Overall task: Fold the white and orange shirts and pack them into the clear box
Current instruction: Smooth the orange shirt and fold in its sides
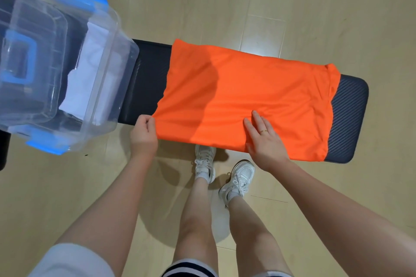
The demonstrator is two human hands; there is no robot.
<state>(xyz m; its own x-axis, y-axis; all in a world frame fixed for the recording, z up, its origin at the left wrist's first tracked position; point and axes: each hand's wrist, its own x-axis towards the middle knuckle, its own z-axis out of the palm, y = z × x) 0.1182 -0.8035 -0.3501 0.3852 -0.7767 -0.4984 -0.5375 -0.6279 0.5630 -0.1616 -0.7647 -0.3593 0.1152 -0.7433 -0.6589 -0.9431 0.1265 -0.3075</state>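
Note:
The orange shirt (247, 96) lies spread flat along a dark padded bench (351, 119), folded lengthwise into a long rectangle. My left hand (144, 135) pinches the shirt's near left corner at the bench's front edge. My right hand (263, 139) rests flat with fingers spread on the shirt's near edge, right of the middle. The clear box (105, 74) with blue latches stands on the left end of the bench. A folded white shirt (87, 69) lies inside it.
The box's clear lid (33, 58) with a blue handle leans over the box's left part. The bench stands on a light wooden floor (292, 7). My legs and white sneakers (225, 171) are just in front of the bench.

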